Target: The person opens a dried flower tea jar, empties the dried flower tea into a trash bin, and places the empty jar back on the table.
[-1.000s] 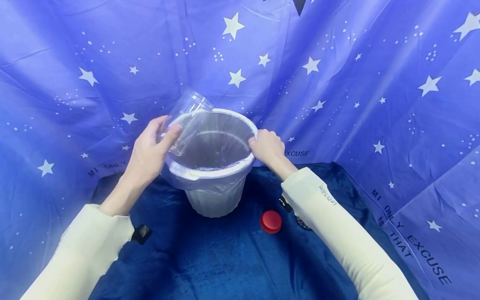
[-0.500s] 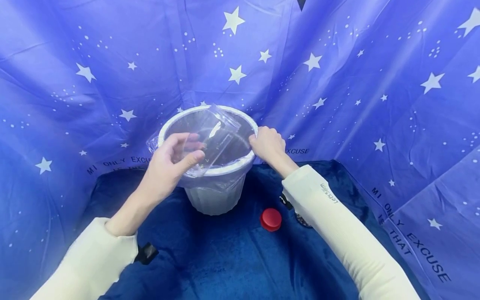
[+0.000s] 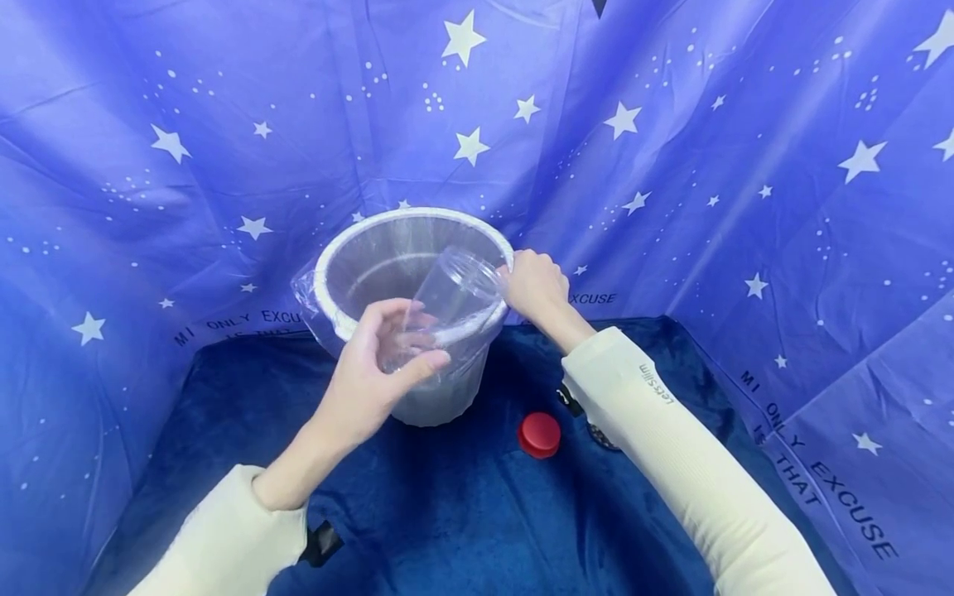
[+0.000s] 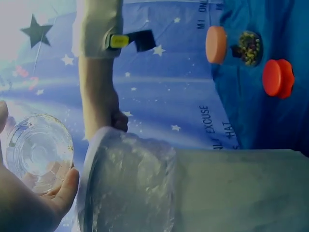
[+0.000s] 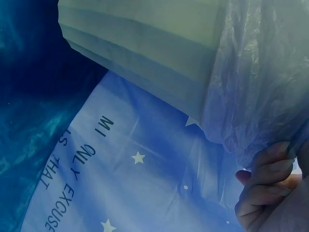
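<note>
My left hand [image 3: 365,377] holds a clear plastic jar [image 3: 450,294] round its side, thumb nearest me and fingers behind. The jar is tilted, its ridged neck toward the upper right, and it overlaps the bin's front rim in the head view. Nothing shows inside it. The white bin [image 3: 447,401] stands upright with a thin clear liner [image 3: 305,302] folded over its rim. At the rim's right side my right hand [image 3: 538,285] grips edge and liner together; its curled fingers [image 5: 265,188] show against the liner in the right wrist view.
A red lid [image 3: 539,434] lies on the dark blue cloth [image 3: 447,505] right of the bin. Beyond it, in the left wrist view, are an orange lid [image 4: 216,45] and a small dark, multicoloured speckled thing [image 4: 250,48]. Blue star-printed curtain [image 3: 671,165] hangs close behind.
My left hand has carried the jar rightward and down, from the bin's left rim across its mouth to the front right. My right hand stays on the rim.
</note>
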`<act>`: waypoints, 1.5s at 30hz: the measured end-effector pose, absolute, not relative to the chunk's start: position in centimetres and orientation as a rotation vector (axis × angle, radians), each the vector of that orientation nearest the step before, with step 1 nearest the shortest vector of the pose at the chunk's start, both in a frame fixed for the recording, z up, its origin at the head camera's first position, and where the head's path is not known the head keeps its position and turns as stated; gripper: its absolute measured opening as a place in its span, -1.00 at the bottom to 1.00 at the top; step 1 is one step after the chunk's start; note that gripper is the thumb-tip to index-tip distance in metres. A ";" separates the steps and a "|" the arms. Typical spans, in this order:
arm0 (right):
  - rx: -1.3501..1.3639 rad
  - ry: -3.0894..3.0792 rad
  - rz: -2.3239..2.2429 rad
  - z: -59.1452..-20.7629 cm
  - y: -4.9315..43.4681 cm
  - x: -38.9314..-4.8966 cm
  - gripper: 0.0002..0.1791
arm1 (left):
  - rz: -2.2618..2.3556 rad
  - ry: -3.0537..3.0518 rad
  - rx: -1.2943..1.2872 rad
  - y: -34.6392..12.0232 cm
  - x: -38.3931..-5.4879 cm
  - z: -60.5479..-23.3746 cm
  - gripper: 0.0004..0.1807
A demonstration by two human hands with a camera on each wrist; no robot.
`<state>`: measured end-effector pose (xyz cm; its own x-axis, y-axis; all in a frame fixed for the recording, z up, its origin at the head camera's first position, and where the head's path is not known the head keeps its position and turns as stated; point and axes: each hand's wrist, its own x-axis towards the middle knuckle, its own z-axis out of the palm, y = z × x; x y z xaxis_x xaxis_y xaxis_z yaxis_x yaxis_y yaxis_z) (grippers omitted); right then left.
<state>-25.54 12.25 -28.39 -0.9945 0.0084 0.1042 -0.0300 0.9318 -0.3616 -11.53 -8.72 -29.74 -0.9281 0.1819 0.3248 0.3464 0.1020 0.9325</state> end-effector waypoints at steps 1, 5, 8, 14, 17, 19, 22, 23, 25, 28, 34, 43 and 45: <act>0.017 -2.983 0.557 -28.4 12.3 -25.5 -0.66 | -1.928 -2.232 -0.556 -8.6 -11.2 -30.0 -0.38; 0.015 -2.984 0.562 -28.3 12.4 -25.5 -0.67 | -1.836 -2.199 -0.645 -7.9 -10.1 -31.7 -0.31; 0.002 -2.986 0.561 -28.3 12.5 -25.5 -0.68 | -1.741 -2.185 -0.709 -7.2 -9.6 -33.6 -0.19; 0.009 -2.977 0.566 -28.4 12.6 -25.6 -0.67 | -1.683 -2.242 -0.748 -5.6 -9.1 -38.5 -0.02; 0.017 -2.974 0.570 -28.5 12.4 -25.7 -0.66 | -1.598 -2.314 -0.702 -5.2 -9.0 -40.5 -0.03; 0.016 -2.974 0.570 -28.5 12.4 -25.7 -0.65 | -1.540 -2.342 -0.659 -5.0 -9.1 -41.3 -0.07; 0.008 -2.977 0.567 -28.5 12.4 -25.7 -0.65 | -1.519 -2.333 -0.620 -4.8 -9.4 -42.2 -0.15; 0.007 -2.977 0.567 -28.4 12.4 -25.7 -0.65 | -1.531 -2.328 -0.611 -4.8 -9.5 -42.5 -0.17; 0.004 -2.977 0.567 -28.4 12.4 -25.7 -0.66 | -1.578 -2.317 -0.599 -4.6 -9.7 -43.0 -0.20; 0.011 -2.972 0.566 -28.4 12.5 -25.7 -0.66 | -1.640 -2.341 -0.562 -4.4 -9.9 -44.1 -0.20; 0.018 -2.967 0.574 -28.6 12.3 -25.7 -0.67 | -1.687 -2.402 -0.479 -4.1 -10.3 -46.4 -0.20; 0.008 -2.958 0.587 -28.4 12.2 -25.5 -0.69 | -1.724 -2.451 -0.449 -3.0 -10.5 -49.2 -0.21; 0.008 -2.958 0.591 -28.5 12.1 -25.6 -0.69 | -1.710 -2.468 -0.441 -2.7 -10.2 -50.2 -0.21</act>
